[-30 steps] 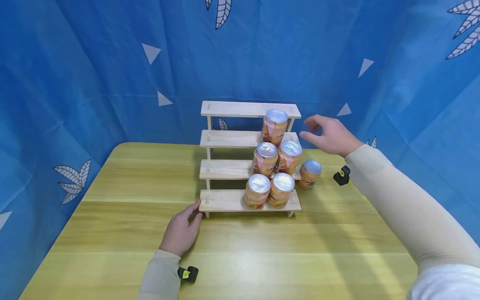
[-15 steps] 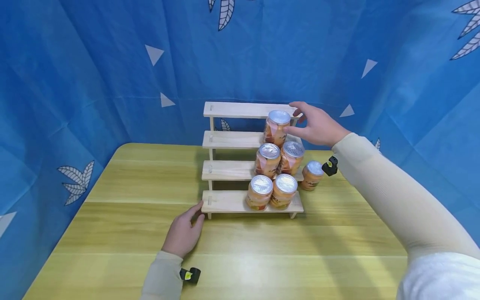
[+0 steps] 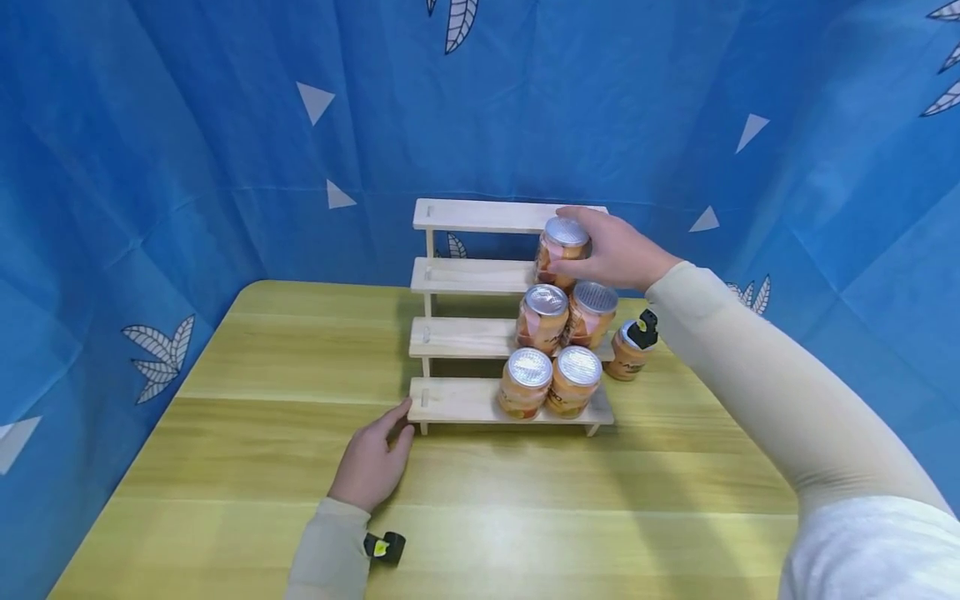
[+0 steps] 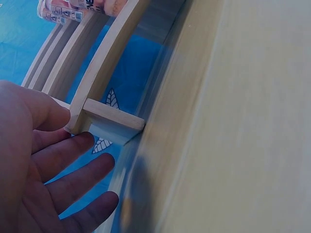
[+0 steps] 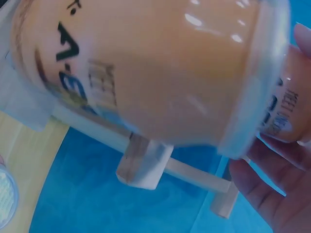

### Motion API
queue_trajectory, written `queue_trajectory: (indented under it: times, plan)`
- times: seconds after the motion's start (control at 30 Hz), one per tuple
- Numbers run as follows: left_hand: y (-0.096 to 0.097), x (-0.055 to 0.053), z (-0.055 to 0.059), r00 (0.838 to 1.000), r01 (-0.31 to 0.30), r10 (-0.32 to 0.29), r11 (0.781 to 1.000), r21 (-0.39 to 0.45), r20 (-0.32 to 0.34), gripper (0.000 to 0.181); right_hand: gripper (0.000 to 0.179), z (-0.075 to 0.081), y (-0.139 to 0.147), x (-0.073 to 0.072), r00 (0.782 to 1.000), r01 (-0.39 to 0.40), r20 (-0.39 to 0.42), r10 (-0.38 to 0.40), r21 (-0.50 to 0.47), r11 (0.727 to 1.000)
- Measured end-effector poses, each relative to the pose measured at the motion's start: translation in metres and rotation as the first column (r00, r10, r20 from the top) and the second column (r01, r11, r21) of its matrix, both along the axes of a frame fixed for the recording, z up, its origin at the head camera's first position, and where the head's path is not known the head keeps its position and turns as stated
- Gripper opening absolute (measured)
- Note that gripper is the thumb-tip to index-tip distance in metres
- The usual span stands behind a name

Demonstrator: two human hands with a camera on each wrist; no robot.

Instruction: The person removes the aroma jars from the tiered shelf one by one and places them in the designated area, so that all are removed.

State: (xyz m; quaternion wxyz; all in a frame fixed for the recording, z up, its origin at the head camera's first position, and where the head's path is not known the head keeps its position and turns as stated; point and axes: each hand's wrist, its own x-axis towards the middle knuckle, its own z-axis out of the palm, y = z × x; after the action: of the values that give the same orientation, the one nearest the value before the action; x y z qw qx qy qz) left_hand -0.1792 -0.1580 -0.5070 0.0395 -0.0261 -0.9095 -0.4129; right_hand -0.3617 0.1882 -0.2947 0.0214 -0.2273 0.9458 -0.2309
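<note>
A four-step pale wooden display stand [image 3: 457,337] holds several orange-labelled cans with silver lids on its right half. My right hand [image 3: 618,250] grips the topmost can [image 3: 549,254], which stands on the second step from the top; the thumb is at its front and the fingers reach behind its lid. In the right wrist view this can [image 5: 291,97] shows partly, behind a large nearer can [image 5: 160,68]. My left hand [image 3: 371,462] holds the left end of the lowest step, thumb and forefinger at the plank's end [image 4: 80,111], the other fingers loosely extended.
Two cans stand on the lowest step, including a front can [image 3: 525,387], and two on the step above. Another can [image 3: 628,360] stands on the wooden table [image 3: 247,467], right of the stand. A blue patterned curtain [image 3: 225,125] hangs close behind.
My right hand has moved left from beside the stand and taken hold of the topmost can. My left hand has stayed at the stand's lower left end. The view has shifted slightly.
</note>
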Motion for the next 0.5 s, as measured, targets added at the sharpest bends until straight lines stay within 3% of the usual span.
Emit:
queue_trajectory:
  times: [0.2,0.5]
  plan:
    - [-0.0009,-0.0007,0.0012,1.000,0.002,-0.002,1.000,0.001,0.013,0.045,0.093,-0.0024,-0.0042,-0.0019,0.998,0.036,0.054,-0.037,0.014,0.999]
    - [-0.0005,-0.0002,0.0019,1.000,0.006,-0.006,1.000,0.010,0.004,0.045,0.090,-0.0023,-0.0049,0.0025,0.998,0.048,0.052,-0.048,0.000,0.999]
